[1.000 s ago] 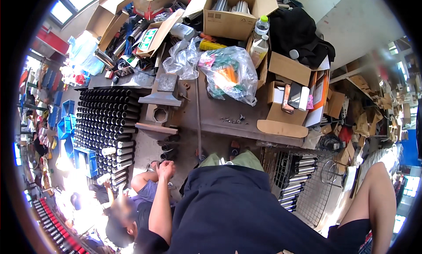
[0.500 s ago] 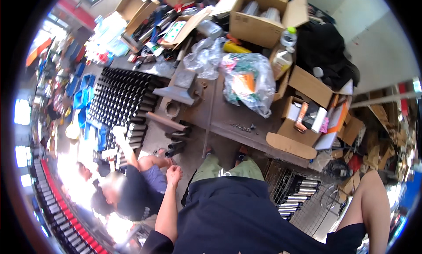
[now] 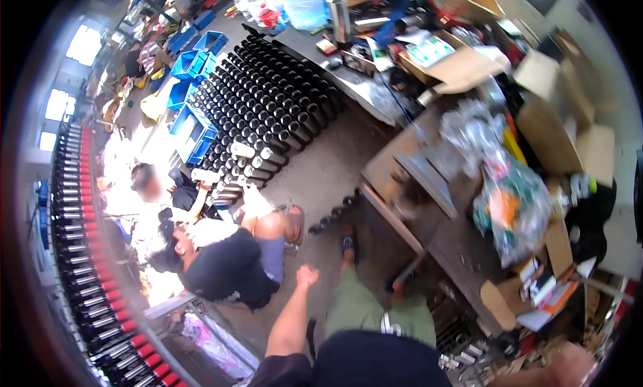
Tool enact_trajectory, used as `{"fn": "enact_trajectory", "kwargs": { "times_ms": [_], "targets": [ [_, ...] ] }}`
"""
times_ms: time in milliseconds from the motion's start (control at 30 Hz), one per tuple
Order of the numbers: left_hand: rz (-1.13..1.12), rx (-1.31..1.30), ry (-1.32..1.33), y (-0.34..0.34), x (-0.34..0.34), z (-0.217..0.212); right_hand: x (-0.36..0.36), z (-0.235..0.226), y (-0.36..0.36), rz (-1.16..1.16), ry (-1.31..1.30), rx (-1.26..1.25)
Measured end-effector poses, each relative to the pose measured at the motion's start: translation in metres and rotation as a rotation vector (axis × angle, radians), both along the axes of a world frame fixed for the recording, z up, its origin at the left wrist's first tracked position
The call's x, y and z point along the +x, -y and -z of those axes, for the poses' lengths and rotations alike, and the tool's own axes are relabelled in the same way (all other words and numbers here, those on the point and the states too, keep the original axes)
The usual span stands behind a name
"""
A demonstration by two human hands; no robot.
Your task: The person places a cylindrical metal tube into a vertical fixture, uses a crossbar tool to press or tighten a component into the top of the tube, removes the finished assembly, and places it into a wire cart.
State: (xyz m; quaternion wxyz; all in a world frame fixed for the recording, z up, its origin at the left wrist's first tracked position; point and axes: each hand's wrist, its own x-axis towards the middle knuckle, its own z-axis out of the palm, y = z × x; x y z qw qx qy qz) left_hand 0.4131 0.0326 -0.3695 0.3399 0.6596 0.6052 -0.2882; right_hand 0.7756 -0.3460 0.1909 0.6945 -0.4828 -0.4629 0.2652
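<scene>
My left hand (image 3: 307,276) hangs in front of me over the floor, its fingers curled closed, and no object shows in it. At the lower right my right hand (image 3: 573,363) is smeared by motion near the picture's rim, so its fingers cannot be made out. It is nearest to the cardboard clutter beside the workbench (image 3: 455,249). Left of my left hand sits a person (image 3: 231,270) in a dark top, close to a big group of black tubes (image 3: 258,95) standing on the floor.
Several loose black tubes (image 3: 333,217) lie by my feet. The bench carries a clear bag of colourful things (image 3: 512,206), a metal piece (image 3: 429,179) and cardboard boxes (image 3: 569,125). Blue crates (image 3: 194,132) stand beyond the seated people. A rack of red-ended rods (image 3: 90,236) runs along the left.
My view has swung left, so the bench shifts right and the tubes and seated people come nearer the middle. My left hand stays closed; my right arm has moved lower.
</scene>
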Motion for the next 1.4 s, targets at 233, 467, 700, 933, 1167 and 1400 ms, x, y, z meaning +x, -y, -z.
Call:
{"fn": "enact_trajectory", "kwargs": {
  "times_ms": [233, 467, 700, 933, 1167, 1400],
  "targets": [
    [0.043, 0.08, -0.09, -0.112, 0.081, 0.159, -0.139, 0.361, -0.034, 0.63, -0.761, -1.474],
    [0.112, 0.031, -0.164, -0.138, 0.089, 0.259, -0.132, 0.419, -0.116, 0.913, -1.107, -1.419],
    [-0.029, -0.047, -0.151, -0.081, 0.067, 0.16, -0.124, 0.469, -0.089, 0.937, -1.29, -0.962],
    [-0.606, -0.051, 0.048, -0.019, -0.016, -0.109, -0.119, 0.445, -0.023, 0.735, -1.323, -0.961],
    [-0.457, -0.253, 0.87, 0.033, -0.138, -0.373, -0.117, 0.434, 0.033, 0.858, -0.965, -1.036],
    [-0.014, -0.174, 1.63, 0.012, 0.104, -0.401, -0.122, 0.468, 0.071, 1.092, -0.571, -0.991]
  ]
}}
